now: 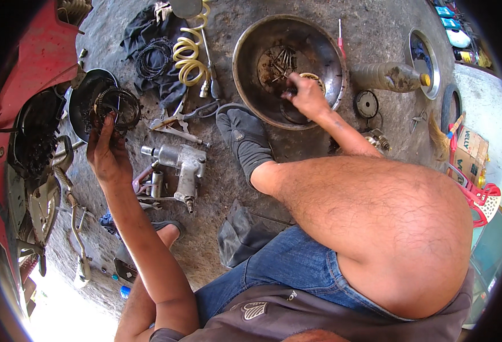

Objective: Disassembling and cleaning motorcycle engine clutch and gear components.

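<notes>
Opened but not yet closed up, it seems: the engine casing (37,137) gapes left of the left hand (108,151), fingers pinching a dark ring (137,117), while bolts (286,57) lie beyond the right hand (309,101), finger grip unclear.

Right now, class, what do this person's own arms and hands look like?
The left hand and right hand are ungloved, with no watch or band showing. The forearms are bare, and one short grey sleeve shows on the left.

L hand (109,153) w/ blk ring (133,108), R hand (309,100) over metal basin (326,48).
</notes>
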Demonstrator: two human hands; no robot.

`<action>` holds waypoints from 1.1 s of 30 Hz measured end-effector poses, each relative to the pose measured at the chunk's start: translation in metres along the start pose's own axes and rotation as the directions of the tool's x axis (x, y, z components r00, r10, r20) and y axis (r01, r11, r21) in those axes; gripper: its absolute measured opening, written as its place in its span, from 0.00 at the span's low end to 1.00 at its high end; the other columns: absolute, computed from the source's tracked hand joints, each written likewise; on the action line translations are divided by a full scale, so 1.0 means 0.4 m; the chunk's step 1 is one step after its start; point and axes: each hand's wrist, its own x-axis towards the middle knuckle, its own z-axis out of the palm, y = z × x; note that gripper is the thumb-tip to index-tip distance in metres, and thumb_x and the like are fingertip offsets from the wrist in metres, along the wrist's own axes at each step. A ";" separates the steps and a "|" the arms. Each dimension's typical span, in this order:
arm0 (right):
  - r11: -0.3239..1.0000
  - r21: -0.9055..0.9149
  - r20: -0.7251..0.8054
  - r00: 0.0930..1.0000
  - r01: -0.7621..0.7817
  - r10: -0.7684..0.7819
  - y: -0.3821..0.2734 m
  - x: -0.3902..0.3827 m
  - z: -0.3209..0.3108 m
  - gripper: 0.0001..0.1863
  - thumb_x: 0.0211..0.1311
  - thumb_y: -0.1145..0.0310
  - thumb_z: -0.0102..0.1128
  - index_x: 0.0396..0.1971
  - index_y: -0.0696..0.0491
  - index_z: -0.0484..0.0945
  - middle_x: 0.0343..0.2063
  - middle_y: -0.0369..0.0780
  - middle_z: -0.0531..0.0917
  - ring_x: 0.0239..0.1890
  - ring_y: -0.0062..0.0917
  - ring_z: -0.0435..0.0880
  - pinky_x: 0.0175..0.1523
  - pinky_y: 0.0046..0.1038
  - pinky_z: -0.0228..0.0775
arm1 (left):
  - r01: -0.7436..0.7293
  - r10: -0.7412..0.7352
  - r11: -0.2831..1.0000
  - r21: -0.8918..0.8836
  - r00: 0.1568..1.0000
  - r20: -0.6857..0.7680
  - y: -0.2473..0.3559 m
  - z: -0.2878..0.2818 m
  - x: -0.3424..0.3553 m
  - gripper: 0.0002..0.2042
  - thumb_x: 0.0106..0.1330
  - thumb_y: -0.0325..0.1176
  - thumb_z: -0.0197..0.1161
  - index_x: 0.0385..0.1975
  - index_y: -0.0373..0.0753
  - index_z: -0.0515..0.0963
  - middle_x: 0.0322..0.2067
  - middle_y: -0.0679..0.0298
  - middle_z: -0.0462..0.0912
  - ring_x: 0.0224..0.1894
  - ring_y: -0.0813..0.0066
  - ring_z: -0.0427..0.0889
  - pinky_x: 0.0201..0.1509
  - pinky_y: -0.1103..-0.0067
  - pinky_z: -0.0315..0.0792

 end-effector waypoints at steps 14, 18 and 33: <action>0.353 0.794 0.232 0.783 -0.495 0.578 0.124 0.107 -0.090 0.17 0.66 0.59 0.68 0.43 0.58 0.82 0.31 0.36 0.86 0.33 0.22 0.86 0.37 0.27 0.77 | -0.023 0.023 1.000 0.021 0.999 -0.030 0.007 0.000 -0.002 0.18 0.64 0.25 0.70 0.54 0.38 0.79 0.48 0.67 0.86 0.43 0.83 0.81 0.42 0.86 0.70; 0.896 -0.089 -0.056 0.901 -0.435 0.431 0.109 0.178 -0.072 0.20 0.60 0.52 0.70 0.38 0.55 0.86 0.36 0.49 0.89 0.43 0.44 0.88 0.48 0.42 0.79 | -0.025 0.025 0.999 0.025 1.000 -0.010 0.005 0.011 -0.006 0.18 0.65 0.24 0.69 0.55 0.37 0.79 0.49 0.65 0.86 0.46 0.81 0.82 0.44 0.86 0.71; 0.905 0.234 -0.181 0.899 -0.354 0.399 0.157 0.210 -0.120 0.17 0.64 0.58 0.63 0.40 0.59 0.83 0.33 0.52 0.87 0.41 0.48 0.86 0.47 0.39 0.77 | -0.032 0.032 0.999 0.023 0.999 0.005 -0.004 0.000 0.000 0.18 0.66 0.24 0.68 0.56 0.35 0.78 0.50 0.63 0.85 0.50 0.78 0.82 0.52 0.82 0.74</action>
